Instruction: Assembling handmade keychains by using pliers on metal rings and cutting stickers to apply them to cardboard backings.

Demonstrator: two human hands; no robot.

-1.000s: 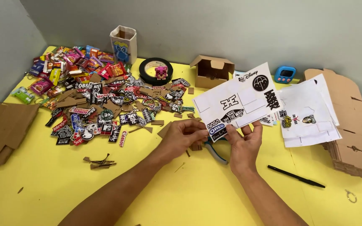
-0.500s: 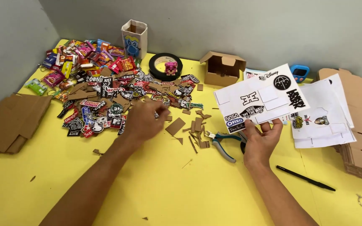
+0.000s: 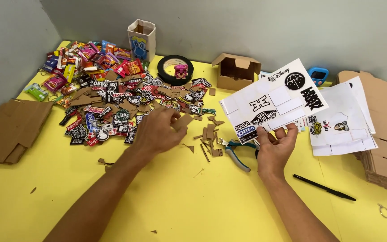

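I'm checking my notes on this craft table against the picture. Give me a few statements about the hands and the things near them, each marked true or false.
1. The right hand holds up a white sticker sheet. True.
2. The left hand pinches a brown cardboard piece. True.
3. The blue-handled pliers are in the left hand. False: they lie on the yellow table between the hands.
4. The black pen stands upright in the open cardboard box. False: it lies flat on the table, right of the right hand.
5. A small pink figure sits inside the black tape roll. True.

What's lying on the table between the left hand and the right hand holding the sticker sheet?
In the head view, small brown cardboard scraps and blue-handled pliers lie between the left hand and the right hand holding the sticker sheet.
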